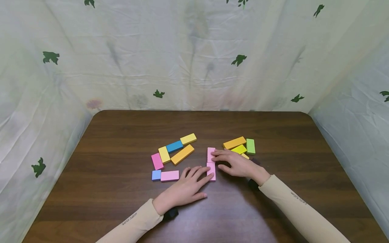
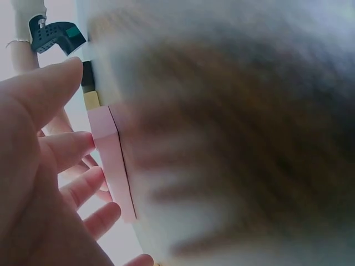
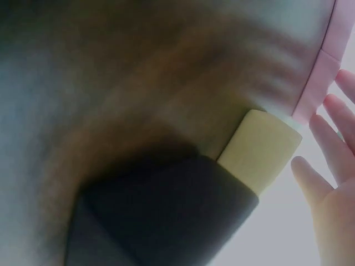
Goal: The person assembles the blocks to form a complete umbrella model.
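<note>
Two light pink blocks lie end to end in the middle of the table. The fingertips of my left hand (image 1: 185,189) touch the near pink block (image 1: 211,175), fingers spread and fairly straight. In the left wrist view they rest along the side of a pink block (image 2: 113,160). My right hand (image 1: 235,163) reaches in from the right, its fingertips at the far pink block (image 1: 210,155). In the right wrist view its fingers (image 3: 333,138) extend loosely against the pink pieces (image 3: 316,86). Nothing is gripped in either hand.
Left is a bent row: pink (image 1: 157,161), yellow (image 1: 164,155), blue (image 1: 174,146) and yellow blocks, plus an orange one (image 1: 182,155). Below lie a small blue block (image 1: 156,175) and a pink block (image 1: 170,176). Orange (image 1: 234,142), green (image 1: 250,146) and dark (image 3: 172,205) blocks lie right.
</note>
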`<state>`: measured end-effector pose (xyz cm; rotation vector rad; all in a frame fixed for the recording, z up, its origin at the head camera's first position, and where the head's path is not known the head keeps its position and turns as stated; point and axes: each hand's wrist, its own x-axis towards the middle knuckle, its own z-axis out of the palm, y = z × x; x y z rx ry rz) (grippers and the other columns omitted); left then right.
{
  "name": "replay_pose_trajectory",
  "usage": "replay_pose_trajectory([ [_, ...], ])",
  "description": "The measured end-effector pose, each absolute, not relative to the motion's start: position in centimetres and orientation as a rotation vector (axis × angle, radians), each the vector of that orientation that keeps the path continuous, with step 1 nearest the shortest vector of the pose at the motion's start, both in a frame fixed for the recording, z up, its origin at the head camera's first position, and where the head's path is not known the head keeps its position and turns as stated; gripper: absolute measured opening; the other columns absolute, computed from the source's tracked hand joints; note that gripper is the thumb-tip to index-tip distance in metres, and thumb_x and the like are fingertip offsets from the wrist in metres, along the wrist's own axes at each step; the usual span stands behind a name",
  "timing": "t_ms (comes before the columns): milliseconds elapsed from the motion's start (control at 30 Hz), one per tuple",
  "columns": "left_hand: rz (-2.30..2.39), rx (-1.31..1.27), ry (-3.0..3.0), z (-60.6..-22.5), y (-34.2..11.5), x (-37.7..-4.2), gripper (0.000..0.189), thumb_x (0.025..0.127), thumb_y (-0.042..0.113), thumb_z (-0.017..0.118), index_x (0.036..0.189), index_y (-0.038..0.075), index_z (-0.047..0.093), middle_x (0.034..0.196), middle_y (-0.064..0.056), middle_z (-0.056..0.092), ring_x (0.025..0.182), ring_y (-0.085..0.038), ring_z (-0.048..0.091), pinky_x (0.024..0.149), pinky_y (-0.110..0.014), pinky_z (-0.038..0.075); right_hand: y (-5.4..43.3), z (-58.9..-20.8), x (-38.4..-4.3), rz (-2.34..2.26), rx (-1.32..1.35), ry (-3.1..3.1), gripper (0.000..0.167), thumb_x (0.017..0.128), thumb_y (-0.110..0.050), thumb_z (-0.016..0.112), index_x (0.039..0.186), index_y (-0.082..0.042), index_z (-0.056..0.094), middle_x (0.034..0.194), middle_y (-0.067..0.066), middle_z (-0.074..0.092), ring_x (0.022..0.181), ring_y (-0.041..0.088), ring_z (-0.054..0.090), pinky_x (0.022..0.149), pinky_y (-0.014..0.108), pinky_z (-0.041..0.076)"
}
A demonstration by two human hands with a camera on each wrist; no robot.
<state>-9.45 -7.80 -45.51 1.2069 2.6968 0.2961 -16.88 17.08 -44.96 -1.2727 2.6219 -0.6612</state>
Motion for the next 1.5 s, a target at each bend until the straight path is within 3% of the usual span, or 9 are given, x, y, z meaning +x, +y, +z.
replay_pose_trajectory([
  [1500, 0.361, 1.212, 2.715, -45.4, -8.4, -10.3, 0.061, 0.095, 0.045, 0.054, 0.149, 0.02, 0.037, 0.155, -0.001, 0.025, 0.138, -0.032, 0.022, 0.103, -0.061, 0.021, 16.9, -44.6, -17.1, -0.685, -1.304, 2.599, 0.035, 0.093, -0.016, 0.06, 0.126, -0.004, 0.062, 0.138, 0.012, 0.052, 0.129, 0.026, 0.045, 0.104, 0.044, 0.035],
])
